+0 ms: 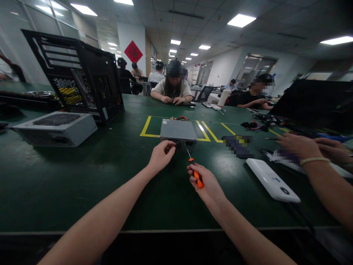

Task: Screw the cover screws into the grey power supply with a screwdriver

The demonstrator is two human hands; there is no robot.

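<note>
In the head view a grey metal power supply unit (pixel 178 129) lies on the green table, its fan side facing me and coloured wires at its back. My left hand (pixel 163 154) is closed at its front left corner, fingers curled against the casing by the fan grille. An orange and black screwdriver (pixel 197 178) is gripped in my right hand (pixel 205 180). Its thin shaft slants up and left, with the tip at the front face, right of the fan. Whether the tip sits in a screw is too small to tell.
On the left stand a second power supply unit (pixel 55 129) and an open black computer case (pixel 82 77). Yellow tape (pixel 146 127) marks the table. To the right are a white device (pixel 271 179), cables (pixel 256 125) and a co-worker's hands (pixel 299 149). Another person (pixel 172 86) sits opposite.
</note>
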